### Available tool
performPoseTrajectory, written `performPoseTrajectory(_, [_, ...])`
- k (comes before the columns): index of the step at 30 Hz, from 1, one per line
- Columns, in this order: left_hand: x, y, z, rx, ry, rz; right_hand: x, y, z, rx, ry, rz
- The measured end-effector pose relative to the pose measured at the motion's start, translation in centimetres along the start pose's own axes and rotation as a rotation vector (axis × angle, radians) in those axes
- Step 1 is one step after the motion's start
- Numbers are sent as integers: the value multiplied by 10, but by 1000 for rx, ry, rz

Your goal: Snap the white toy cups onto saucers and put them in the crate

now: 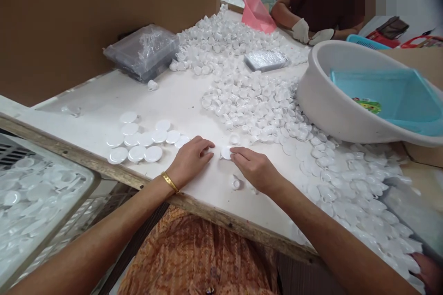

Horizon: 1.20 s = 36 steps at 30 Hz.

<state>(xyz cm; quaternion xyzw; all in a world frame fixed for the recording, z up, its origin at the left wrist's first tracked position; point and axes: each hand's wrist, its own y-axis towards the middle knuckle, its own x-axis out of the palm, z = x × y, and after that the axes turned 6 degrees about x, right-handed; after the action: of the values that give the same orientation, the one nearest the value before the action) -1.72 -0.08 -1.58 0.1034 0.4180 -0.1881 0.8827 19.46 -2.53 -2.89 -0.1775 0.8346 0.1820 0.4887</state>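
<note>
Disc [226, 152] pinched by right hand [254, 168] is small, round, white plastic.

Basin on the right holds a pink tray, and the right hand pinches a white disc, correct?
No. The head view shows the tray in the basin is light blue, not pink. The right hand does pinch a white disc.

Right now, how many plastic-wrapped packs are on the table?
2. A large dark pack lies far left beside the cardboard wall; a smaller flat pack sits among the white caps farther back. More may be hidden under the piles.
</note>
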Motion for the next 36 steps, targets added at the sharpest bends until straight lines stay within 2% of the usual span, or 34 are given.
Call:
performPoseTrajectory(7, [8, 13, 16, -22, -99, 14, -6, 5, -5, -67, -11, -56])
performPoseTrajectory(14, [9, 19, 20, -189, -247, -26, -3, 5, -4, -124, -45, -57])
performPoseTrajectory(21, [6, 23, 25, -241, -256, -99, 1, 0, 0, -91, 121, -1])
performPoseTrajectory(27, [8, 25, 25, -237, -253, -100, 5, -1, -2, -56, 270, 136])
performPoseTrajectory(29, [8, 25, 25, -230, -257, -106, 4, 1, -6, 27, 343, 162])
performPoseTrajectory(31, [8, 26, 24, -226, -254, -113, 1, 6, -11, 256, 484, 156])
performPoseTrajectory(34, [7, 25, 22, -241, -242, -129, -5, 16, -18, 682, 766, 23])
performPoseTrajectory(36, [6, 25, 23, -236, -183, -143, -9, 23, -21, 830, 922, -78])
